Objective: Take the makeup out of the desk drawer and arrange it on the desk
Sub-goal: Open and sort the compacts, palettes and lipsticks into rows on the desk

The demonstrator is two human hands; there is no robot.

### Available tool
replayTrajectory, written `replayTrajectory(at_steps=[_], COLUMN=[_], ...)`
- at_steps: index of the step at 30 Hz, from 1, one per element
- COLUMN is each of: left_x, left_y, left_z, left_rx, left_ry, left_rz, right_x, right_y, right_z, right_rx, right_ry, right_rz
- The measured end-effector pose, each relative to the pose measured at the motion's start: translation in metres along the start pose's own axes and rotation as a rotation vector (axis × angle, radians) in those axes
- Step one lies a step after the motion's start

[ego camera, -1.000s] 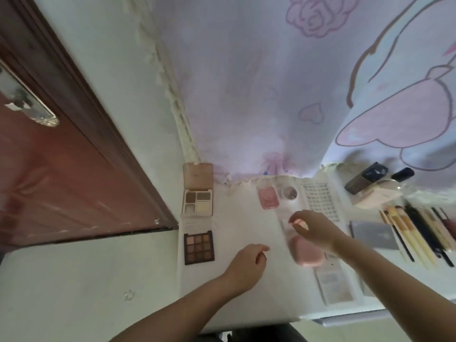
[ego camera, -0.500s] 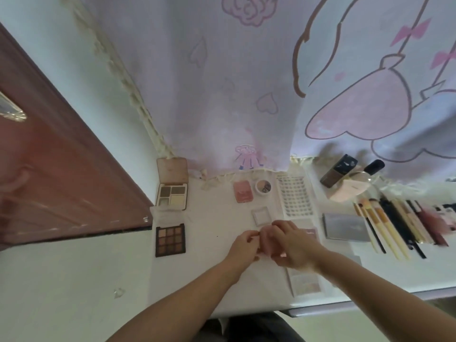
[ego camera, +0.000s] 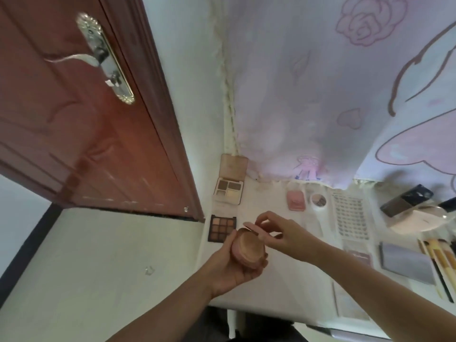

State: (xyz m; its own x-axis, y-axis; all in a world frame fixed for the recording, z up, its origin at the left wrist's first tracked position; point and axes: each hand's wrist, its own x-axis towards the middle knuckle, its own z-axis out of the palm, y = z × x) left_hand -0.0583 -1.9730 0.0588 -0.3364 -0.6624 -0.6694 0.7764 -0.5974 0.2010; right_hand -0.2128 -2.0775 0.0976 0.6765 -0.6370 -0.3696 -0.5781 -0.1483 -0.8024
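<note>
Round pink compact (ego camera: 248, 250), lid raised to expose a tan cushion, held above the left part of the surface (ego camera: 269, 287). The left hand (ego camera: 237, 265) cups the base, fingers curled round its underside. The right hand (ego camera: 281, 234) pinches the edge of the lifted lid (ego camera: 254, 227) between thumb and fingertips.

Just beyond the compact, at the left edge of the surface, lies a dark nine-pan eyeshadow palette (ego camera: 222, 228). Farther toward the far-left corner lies a four-pan palette (ego camera: 229, 191), its lid open and leaning back against the wall.

Along the far edge, left to right: a small pink case (ego camera: 295, 199), a small round clear pot (ego camera: 318, 200) and a sheet of false lashes (ego camera: 350, 214). Toward the far-right corner rest a dark rectangular bottle (ego camera: 406, 199) and a pale pink round case (ego camera: 412, 223), touching.

Near the right edge lie a grey rectangular palette (ego camera: 404, 262) and, beside it, a row of brushes (ego camera: 441, 262) with tan handles.

A printed curtain (ego camera: 333, 95) hangs behind the surface; a reddish-brown door (ego camera: 74, 119) with a metal handle (ego camera: 98, 55) stands to the left.
</note>
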Motion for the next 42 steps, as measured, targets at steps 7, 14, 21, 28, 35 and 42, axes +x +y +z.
replayTrajectory(at_steps=[7,14,21,28,35,42], left_x=[-0.040,-0.048,-0.043,-0.053,0.033,0.157], left_y=[0.010,0.012,0.019,0.030,0.033,0.026], left_z=[-0.055,-0.080,-0.083,-0.054,0.065,0.103], left_rx=[0.425,0.940,1.166,1.336,1.379,1.079], left_ry=[0.178,0.496,0.526,0.638,0.317,0.615], left_rz=[0.151,0.343,0.384,0.804,0.932,0.383], right_x=[0.030,0.044,0.046,0.029,0.037,0.079], right_y=[-0.020,-0.010,-0.009,-0.007,0.047,0.100], right_z=[0.035,0.085,0.098,0.043,-0.066,-0.088], right_rx=[0.215,0.095,0.050,0.090,-0.398,-0.818], right_ry=[0.007,0.029,0.042,0.142,0.308,0.024], right_rz=[0.186,0.189,0.184,0.228,0.225,0.031])
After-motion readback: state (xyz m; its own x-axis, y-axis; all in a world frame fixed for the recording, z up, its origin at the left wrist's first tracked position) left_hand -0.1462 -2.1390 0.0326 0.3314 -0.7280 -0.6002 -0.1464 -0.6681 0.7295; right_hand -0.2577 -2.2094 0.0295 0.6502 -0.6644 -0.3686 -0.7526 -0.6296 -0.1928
